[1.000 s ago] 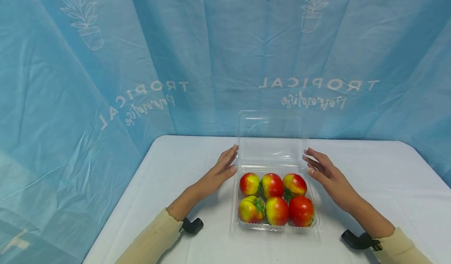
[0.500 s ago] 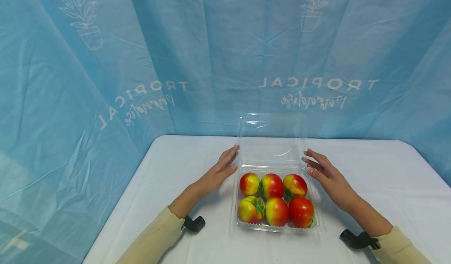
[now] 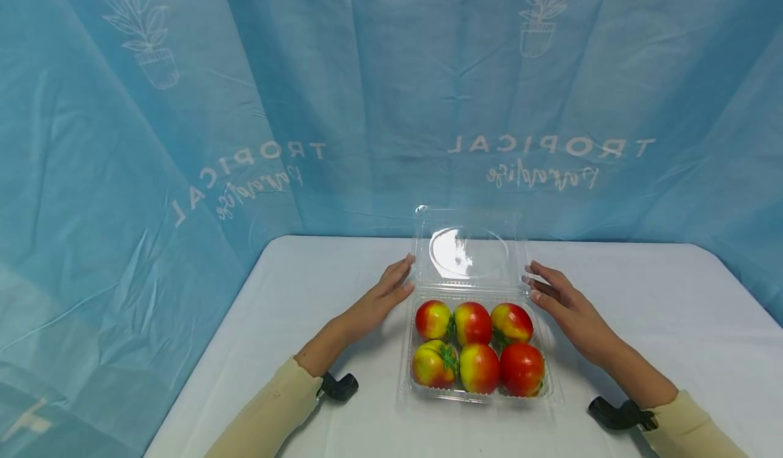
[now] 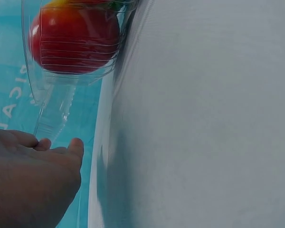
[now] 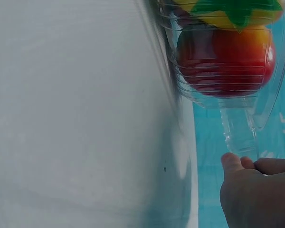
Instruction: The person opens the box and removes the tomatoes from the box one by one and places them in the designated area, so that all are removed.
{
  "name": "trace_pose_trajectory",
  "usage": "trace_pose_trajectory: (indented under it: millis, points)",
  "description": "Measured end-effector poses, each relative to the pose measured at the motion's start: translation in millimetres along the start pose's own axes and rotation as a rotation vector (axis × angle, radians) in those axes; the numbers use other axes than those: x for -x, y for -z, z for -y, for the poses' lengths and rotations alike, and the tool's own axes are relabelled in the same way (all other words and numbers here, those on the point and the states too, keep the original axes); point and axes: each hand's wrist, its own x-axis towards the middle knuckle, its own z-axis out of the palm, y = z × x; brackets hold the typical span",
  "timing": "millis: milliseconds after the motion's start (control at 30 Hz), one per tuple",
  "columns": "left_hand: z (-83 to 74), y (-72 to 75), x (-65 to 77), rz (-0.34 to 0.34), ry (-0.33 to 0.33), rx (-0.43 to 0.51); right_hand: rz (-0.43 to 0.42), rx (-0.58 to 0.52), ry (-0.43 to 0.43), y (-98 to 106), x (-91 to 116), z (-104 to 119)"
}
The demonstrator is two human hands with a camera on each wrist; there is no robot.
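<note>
Several red and yellow tomatoes (image 3: 480, 368) with green leafy tops sit in two rows in a clear plastic clamshell container (image 3: 455, 395). Its transparent lid (image 3: 489, 251) stands raised at the back, hinged to the base and catching a bright reflection. At the lid's left edge, my left hand (image 3: 372, 306) touches with extended fingers, thumb apart and lower down. My right hand (image 3: 575, 316) mirrors this on the right edge, fingertips against the side. In the left wrist view, a tomato (image 4: 78, 40) shows through the ribbed wall; the right wrist view has another tomato (image 5: 225, 61) above the fingertips.
A white cloth (image 3: 660, 308) covers the table, whose back edge lies just behind the container. A blue printed curtain (image 3: 379, 104) hangs behind and to the left. Black wrist mounts (image 3: 339, 386) stick out from both sleeves.
The raised lid has tilted toward me, its top edge now lower in the head view, and a bright reflection has appeared on it. Both hands have shifted only slightly.
</note>
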Motion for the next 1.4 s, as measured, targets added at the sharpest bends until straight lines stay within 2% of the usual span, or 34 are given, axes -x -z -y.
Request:
trace_pose_trajectory:
  millis: [367, 533, 967, 1400]
  points:
    - [-2.6, -1.1, 0.3, -0.011, 0.086, -0.026, -0.001, 0.048, -0.029, 0.6, -1.7, -2.2]
    - [-4.9, -1.8, 0.5, -0.009, 0.089, -0.02, -0.006, 0.079, -0.037, 0.0, -2.3, -2.9]
    - [-1.0, -1.3, -1.0, 0.02, 0.102, -0.002, -0.002, 0.083, -0.096, -0.7, -3.5, 0.4]
    - [-2.6, -2.1, -0.6, 0.021, 0.129, 0.014, 0.008, 0.083, -0.121, -0.7, -5.0, -2.1]
